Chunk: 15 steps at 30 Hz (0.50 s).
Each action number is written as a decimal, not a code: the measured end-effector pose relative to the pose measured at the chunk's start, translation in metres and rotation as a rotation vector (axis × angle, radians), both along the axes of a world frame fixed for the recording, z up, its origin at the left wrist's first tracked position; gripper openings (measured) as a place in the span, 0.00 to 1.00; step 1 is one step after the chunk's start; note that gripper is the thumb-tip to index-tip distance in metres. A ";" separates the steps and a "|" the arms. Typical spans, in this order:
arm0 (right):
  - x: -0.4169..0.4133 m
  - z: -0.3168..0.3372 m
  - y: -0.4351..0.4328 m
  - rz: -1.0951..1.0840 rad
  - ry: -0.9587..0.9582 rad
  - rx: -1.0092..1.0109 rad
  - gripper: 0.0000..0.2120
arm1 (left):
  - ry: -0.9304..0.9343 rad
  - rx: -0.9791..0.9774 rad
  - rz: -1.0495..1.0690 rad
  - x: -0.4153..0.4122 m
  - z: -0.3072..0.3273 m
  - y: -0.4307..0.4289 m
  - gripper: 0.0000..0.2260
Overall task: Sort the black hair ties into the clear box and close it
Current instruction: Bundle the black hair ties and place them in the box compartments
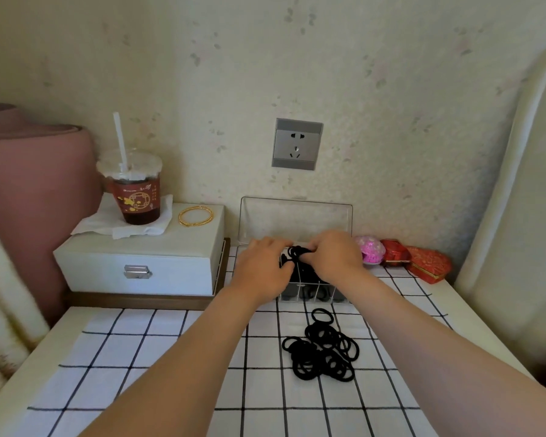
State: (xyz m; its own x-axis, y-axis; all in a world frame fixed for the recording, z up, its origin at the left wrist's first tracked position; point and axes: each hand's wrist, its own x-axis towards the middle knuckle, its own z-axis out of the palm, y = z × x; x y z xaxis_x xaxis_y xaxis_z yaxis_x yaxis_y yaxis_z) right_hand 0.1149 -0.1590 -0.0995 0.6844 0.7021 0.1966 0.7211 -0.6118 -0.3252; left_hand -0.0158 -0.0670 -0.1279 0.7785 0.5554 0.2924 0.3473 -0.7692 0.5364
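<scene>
Black hair ties (323,350): pile loose mid-desk, more already inside clear box (312,288) toward desk's back edge, lid up. Left hand (260,269) and right hand (334,257) together pinching small bunch over box. Filling step; next, drop bunch, fetch pile.

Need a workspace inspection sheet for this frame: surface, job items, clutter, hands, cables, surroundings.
Surface: tabletop under a white cloth with a black grid.
Job's things: clear box with dividers, lid upright against the wall, some ties already inside; loose pile of ties in front of the box.
Clutter: white case at left, carrying a drink cup on a napkin and a gold bangle; pink trinket box and two red boxes right of the clear box.
Hands: left hand and right hand together over the box, holding a bunch of ties.
Cables: nothing seen.
Surroundings: wall socket, nothing plugged in.
</scene>
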 end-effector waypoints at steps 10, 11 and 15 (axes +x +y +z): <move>0.009 0.003 -0.003 0.218 0.038 -0.319 0.12 | 0.197 0.159 -0.047 0.006 -0.002 -0.008 0.20; 0.012 0.005 -0.007 0.233 0.098 -0.273 0.14 | 0.213 0.160 -0.047 0.007 -0.002 -0.009 0.21; 0.013 0.013 -0.024 0.234 0.244 -0.094 0.17 | 0.208 0.101 -0.043 0.008 0.000 -0.008 0.20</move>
